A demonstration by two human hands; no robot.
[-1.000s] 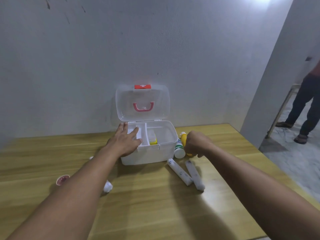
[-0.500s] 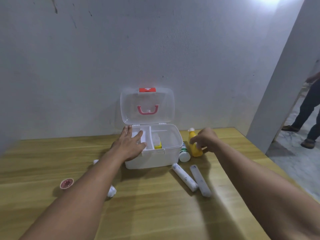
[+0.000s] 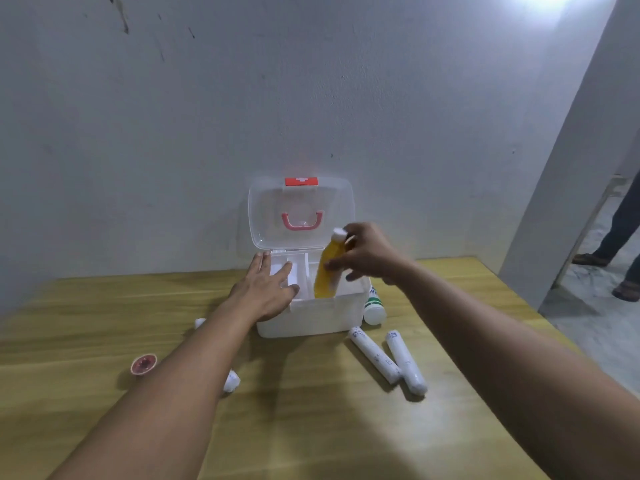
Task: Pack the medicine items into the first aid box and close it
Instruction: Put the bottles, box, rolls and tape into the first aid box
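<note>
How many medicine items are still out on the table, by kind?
White rolls: 4
Green-and-white bottle: 1
Small red cap: 1
Total: 6
The yellow bottle is over the box, not counted.

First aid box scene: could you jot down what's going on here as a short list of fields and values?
box: white first aid box on the wooden table, clear lid open and upright
left hand: left hand resting flat on the box's left rim, holding nothing
right hand: right hand gripping a yellow bottle, tilted, its lower end inside the box
still outside: green and white bottle beside the box; two white rolls in front; small red cap on the left
</note>
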